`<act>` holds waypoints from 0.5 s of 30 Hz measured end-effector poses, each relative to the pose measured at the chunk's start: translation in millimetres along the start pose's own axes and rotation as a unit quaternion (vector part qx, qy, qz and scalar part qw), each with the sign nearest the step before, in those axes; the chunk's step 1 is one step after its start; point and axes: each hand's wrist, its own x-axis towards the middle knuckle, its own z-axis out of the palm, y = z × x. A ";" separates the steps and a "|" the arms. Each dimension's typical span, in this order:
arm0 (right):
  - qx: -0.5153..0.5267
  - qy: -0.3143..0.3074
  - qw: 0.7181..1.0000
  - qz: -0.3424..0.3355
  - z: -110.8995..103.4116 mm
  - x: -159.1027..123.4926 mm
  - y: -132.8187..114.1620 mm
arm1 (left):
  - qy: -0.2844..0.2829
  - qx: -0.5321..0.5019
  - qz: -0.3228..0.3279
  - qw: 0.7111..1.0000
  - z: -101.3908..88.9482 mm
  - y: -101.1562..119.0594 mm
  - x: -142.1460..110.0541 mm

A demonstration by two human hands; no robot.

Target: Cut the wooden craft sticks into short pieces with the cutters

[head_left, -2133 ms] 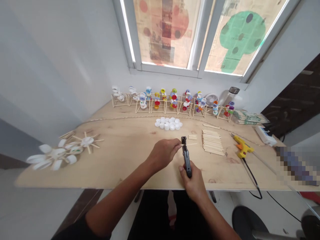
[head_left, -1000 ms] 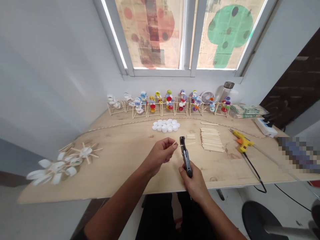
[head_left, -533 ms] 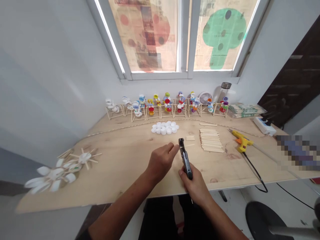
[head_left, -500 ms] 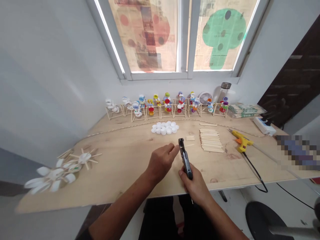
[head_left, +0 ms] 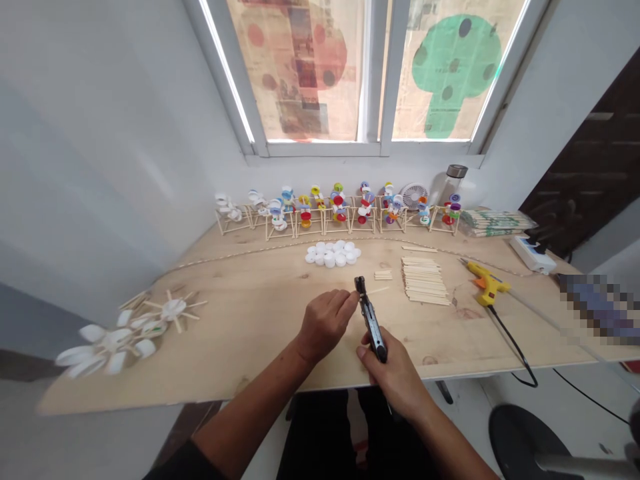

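Observation:
My right hand (head_left: 395, 370) is wrapped around the handles of dark metal pliers (head_left: 371, 323), whose head points away from me above the table. Beside the jaws, my left hand (head_left: 327, 323) is closed in a pinch, its fingertips almost touching the pliers. A thin wooden stick (head_left: 379, 290) shows on the far side of the jaws, in line with these fingertips; the fingers hide its near end. Just beyond lie a few short cut stick pieces (head_left: 383, 275) and a pile of longer wooden sticks (head_left: 425, 280).
White bottle caps (head_left: 333, 254) are grouped mid-table. Small stick-and-cap wheels on stands (head_left: 305, 217) line the back. Spoked wheels (head_left: 115, 340) lie at left. A yellow glue gun (head_left: 487, 283), its black cord over the front edge, and a power strip (head_left: 533, 255) are at right.
The view has shifted slightly. The pliers' head has moved a little left relative to the table, and more of the stick shows beside the jaws. Both hands keep their grips.

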 end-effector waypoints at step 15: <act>-0.097 0.028 0.995 -0.001 -2.9 -16.6 -10.4 | -0.026 -0.066 -0.049 0.996 -15.7 9.8 3.4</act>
